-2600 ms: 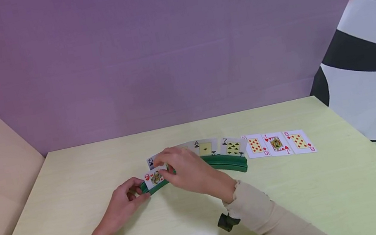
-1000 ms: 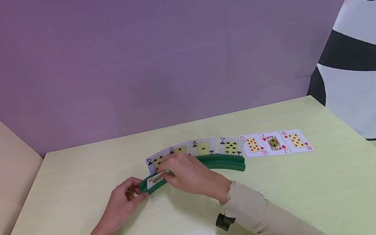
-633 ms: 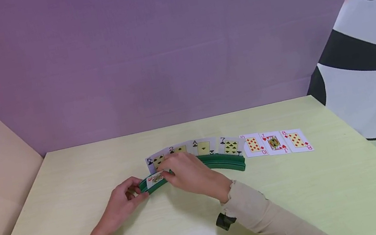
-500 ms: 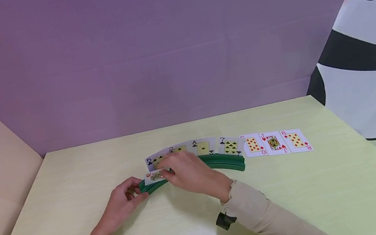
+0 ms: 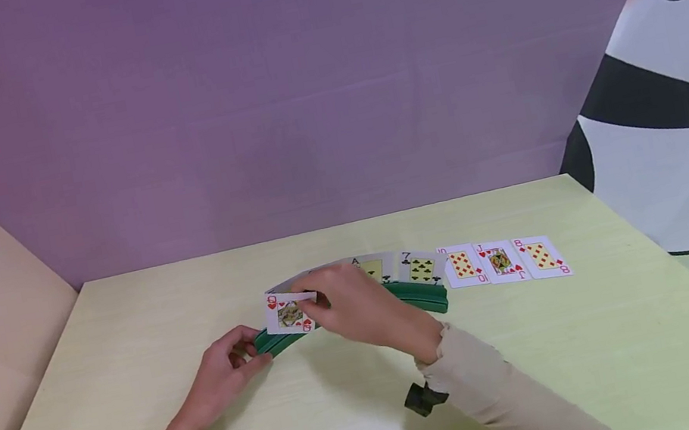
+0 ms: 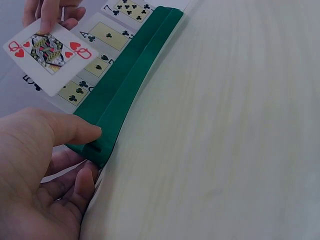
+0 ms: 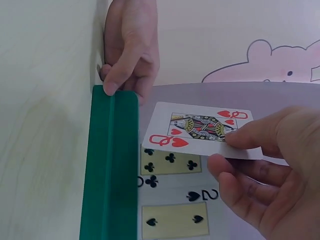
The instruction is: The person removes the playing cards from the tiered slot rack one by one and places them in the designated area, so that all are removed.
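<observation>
My right hand (image 5: 365, 311) pinches a queen of hearts (image 5: 288, 315) between thumb and fingers, face up and tilted. In the right wrist view the card is raised beside the green curved card holder (image 7: 107, 170), overlapping the cards behind it. With thumb on top and fingers beneath, my left hand (image 5: 223, 371) grips the holder's left end. Standing in the holder are a five of clubs (image 6: 74, 93), a two of spades (image 7: 175, 222), an ace of clubs (image 6: 107, 36) and a seven of clubs (image 5: 421, 267). The queen and right hand partly hide the left ones in the head view.
Right of the holder, a ten of diamonds (image 5: 463, 265), a jack of hearts (image 5: 500, 262) and an eight of diamonds (image 5: 542, 257) lie face up on the pale table (image 5: 615, 336). A purple wall (image 5: 310, 98) stands behind the table.
The queen was down at the holder's left end, tipped back and forth there. Now my right hand has lifted it up off the holder. My left hand has stayed in place.
</observation>
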{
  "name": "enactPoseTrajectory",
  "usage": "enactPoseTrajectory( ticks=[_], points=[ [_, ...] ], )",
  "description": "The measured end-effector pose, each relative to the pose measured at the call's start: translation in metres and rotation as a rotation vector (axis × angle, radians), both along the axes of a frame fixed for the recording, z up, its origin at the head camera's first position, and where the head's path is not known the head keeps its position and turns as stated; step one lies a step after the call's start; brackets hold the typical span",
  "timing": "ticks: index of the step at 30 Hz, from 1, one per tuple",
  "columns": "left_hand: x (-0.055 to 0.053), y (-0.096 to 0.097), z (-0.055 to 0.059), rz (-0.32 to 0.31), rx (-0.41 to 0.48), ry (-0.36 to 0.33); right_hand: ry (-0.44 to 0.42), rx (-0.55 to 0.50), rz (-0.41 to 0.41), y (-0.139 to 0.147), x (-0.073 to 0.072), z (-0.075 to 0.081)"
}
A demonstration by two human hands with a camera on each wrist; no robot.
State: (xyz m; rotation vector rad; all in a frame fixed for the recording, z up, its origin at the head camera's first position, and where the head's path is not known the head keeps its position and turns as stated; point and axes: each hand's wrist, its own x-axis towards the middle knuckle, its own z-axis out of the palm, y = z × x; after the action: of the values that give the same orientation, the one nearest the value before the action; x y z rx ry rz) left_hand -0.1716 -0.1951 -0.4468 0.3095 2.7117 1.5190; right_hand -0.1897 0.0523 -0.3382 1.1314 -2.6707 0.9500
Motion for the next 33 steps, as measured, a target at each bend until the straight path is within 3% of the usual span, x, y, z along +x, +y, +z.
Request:
enactPoseTrajectory(
  ticks=[17,27,33],
  points=[
    [0.000,0.001,-0.003,0.008,-0.013,-0.008,0.064,-0.062,-0.035,0.048,0.012,0.013],
    [0.001,0.000,-0.004,-0.003,0.003,-0.002,0.005,-0.113,-0.091,0.075,0.021,0.015],
    [0.000,0.001,-0.003,-0.005,0.007,-0.002,0.015,-0.135,-0.104,0.089,0.028,0.015]
  ],
)
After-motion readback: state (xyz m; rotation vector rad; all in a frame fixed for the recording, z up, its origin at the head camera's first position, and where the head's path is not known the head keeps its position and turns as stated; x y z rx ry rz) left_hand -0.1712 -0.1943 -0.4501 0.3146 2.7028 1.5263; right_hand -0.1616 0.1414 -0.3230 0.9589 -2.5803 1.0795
